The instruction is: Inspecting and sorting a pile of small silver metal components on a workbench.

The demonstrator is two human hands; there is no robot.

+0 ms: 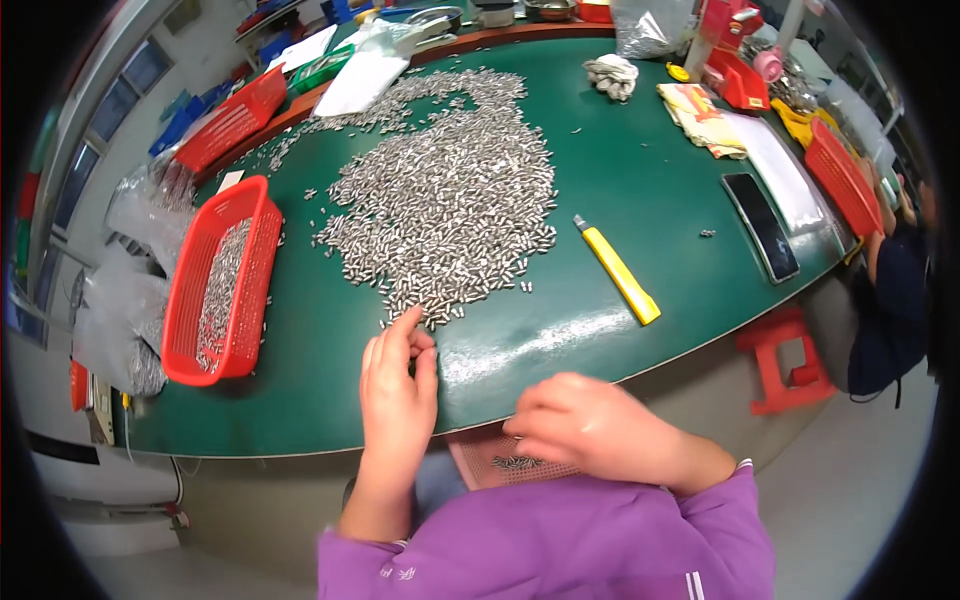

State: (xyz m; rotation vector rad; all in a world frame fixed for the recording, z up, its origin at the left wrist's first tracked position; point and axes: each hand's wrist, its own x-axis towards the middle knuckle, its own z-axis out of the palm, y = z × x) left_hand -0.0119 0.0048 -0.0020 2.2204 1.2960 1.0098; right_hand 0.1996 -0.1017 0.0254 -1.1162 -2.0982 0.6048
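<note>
Sorting small silvery metal pins (445, 195) heaped on green table (620, 290).
Left hand (397, 385), fingers together, touches heap's near edge; right hand (590, 425) curled over pink perforated tray (480, 465); red plastic basket (222, 285) left, clear bags (125, 300) beyond.

Your left hand (398, 385) rests on the green table, fingers stretched to the near edge of the heap of small silvery metal pins (445, 200), which spreads loose and flat across the table's middle, the pins lying on their sides. Your right hand (590, 430) is curled, knuckles up, over a pinkish perforated tray (500, 462) held just below the table's edge, with a few pins lying on it.
</note>
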